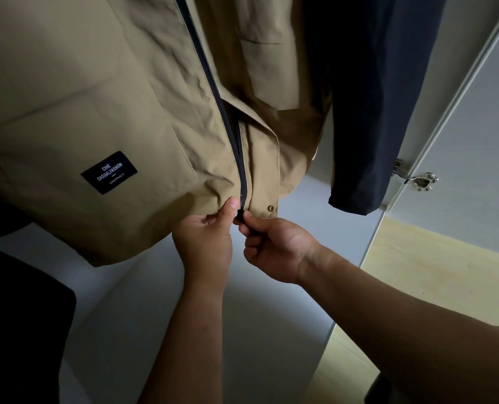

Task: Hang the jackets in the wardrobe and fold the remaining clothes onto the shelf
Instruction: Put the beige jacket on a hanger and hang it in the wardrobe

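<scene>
A tan jacket (pixel 120 91) with a black label hangs inside the wardrobe, filling the upper left of the head view. Its dark zipper (pixel 242 170) runs down the front to the hem. My left hand (pixel 204 240) pinches the hem of the left front panel, thumb on the cloth just beside the zipper's bottom end. My right hand (pixel 274 246) pinches the black zipper slider (pixel 239 215) at the hem. A brass snap (pixel 271 208) sits on the right panel's flap. The hanger and rail are out of view.
A navy jacket sleeve (pixel 367 118) hangs to the right of the tan one. The white wardrobe floor (pixel 242 330) lies below, its door (pixel 475 141) with a metal hinge (pixel 417 179) open at right. Dark fabric (pixel 18 330) lies at lower left. A wooden floor (pixel 431 272) shows beyond.
</scene>
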